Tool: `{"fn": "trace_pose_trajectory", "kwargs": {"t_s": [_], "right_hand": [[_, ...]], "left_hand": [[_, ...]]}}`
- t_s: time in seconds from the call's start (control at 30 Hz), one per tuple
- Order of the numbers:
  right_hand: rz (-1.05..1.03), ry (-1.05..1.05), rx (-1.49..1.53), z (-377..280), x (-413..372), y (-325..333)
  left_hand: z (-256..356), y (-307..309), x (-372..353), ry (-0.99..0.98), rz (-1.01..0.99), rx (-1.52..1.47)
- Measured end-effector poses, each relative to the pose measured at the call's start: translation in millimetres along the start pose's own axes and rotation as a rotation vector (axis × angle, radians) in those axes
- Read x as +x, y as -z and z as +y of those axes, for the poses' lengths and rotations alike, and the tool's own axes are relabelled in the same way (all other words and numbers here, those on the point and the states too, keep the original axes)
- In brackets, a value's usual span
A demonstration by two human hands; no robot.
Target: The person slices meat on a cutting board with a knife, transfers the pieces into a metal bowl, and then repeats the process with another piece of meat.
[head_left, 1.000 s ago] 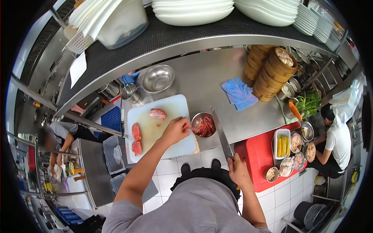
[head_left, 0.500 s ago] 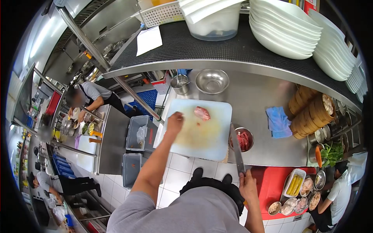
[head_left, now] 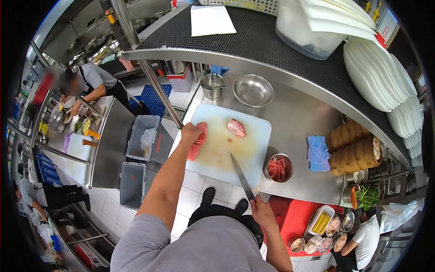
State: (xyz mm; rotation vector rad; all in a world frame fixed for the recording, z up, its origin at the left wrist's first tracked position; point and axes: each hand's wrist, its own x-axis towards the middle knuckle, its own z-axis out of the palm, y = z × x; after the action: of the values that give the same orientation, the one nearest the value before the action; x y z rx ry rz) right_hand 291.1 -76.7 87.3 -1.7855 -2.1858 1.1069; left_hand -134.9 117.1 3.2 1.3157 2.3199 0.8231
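My left hand (head_left: 190, 134) grips a long slab of raw red meat (head_left: 195, 152) at the left edge of the white cutting board (head_left: 213, 119). Part of the slab is hidden under the fingers. In my right hand (head_left: 263, 211) is the handle of a large kitchen knife (head_left: 242, 177), its blade slanting up over the board's lower right part. A smaller chunk of raw meat (head_left: 236, 128) lies near the top middle of the board, apart from both hands. Right of the board stands a metal bowl (head_left: 290, 171) with sliced red meat strips (head_left: 277, 168).
A steel bowl (head_left: 253, 90) and a metal pot (head_left: 212, 86) stand behind the board. Bamboo steamers (head_left: 355, 156) and a blue cloth (head_left: 319, 153) are to the right. A shelf (head_left: 253, 59) overhangs the counter. Co-workers are at left and lower right.
The long meat slab now shows under my left hand, which has moved slightly left. My right hand has brought the knife leftward, from beside the bowl to over the board.
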Motion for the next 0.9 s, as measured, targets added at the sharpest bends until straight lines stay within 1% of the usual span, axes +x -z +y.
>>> {"fn": "trace_pose_trajectory", "kwargs": {"t_s": [0.1, 0.13, 0.17, 0.23, 0.27, 0.37, 0.4, 0.5, 0.6, 0.67, 0.7, 0.73, 0.83, 0.9], "right_hand": [[0.023, -0.065, -0.001, 4.4, -5.3, -5.1], [0.021, -0.089, 0.024, 5.6, -7.2, -5.0], [0.021, -0.112, 0.046, 7.3, -8.8, -4.3], [0.051, -0.113, 0.064, 10.9, -11.0, -5.8], [0.067, -0.112, 0.05, 9.9, -13.2, -4.6], [0.097, -0.109, 0.039, 10.7, -19.0, -3.9], [0.107, -0.106, 0.038, 11.4, -18.6, -2.1], [0.102, -0.111, 0.062, 9.8, -17.8, 1.8], [0.102, -0.084, 0.027, 6.9, -12.7, -0.3], [0.126, -0.036, -0.037, 6.9, -5.0, -6.6], [0.115, -0.047, -0.076, 1.6, -3.9, -6.2], [0.102, -0.054, -0.117, -5.6, -1.4, -3.0], [0.123, -0.042, -0.21, -9.6, 13.1, -5.7], [0.115, -0.027, -0.294, -11.0, 21.7, -12.9]], "left_hand": [[28.6, 17.6, -4.2, 0.157, -0.188, -0.003], [17.1, 2.4, 6.9, 0.109, -0.201, 0.083], [13.5, -3.8, 6.2, 0.059, -0.189, 0.041], [28.7, -4.8, -1.6, -0.043, -0.159, -0.046], [37.8, -3.9, -6.0, -0.056, -0.195, -0.058], [75.7, 9.8, -46.8, -0.201, -0.138, -0.314], [82.6, 14.2, -61.7, -0.33, -0.227, -0.364], [77.3, 1.5, -108.5, -0.738, -0.295, 0.003], [45.0, -17.9, -157.1, -1.101, -0.175, 0.34], [36.2, -19.2, -174.5, -1.027, -0.175, 0.178], [35.0, -16.4, -181.6, -0.984, -0.177, 0.097], [33.0, -12.5, -186.3, -0.983, -0.162, 0.124], [38.1, -7.2, -198.0, -0.753, -0.102, -0.077], [42.3, -16.0, -200.1, -0.663, -0.085, -0.231]]}}
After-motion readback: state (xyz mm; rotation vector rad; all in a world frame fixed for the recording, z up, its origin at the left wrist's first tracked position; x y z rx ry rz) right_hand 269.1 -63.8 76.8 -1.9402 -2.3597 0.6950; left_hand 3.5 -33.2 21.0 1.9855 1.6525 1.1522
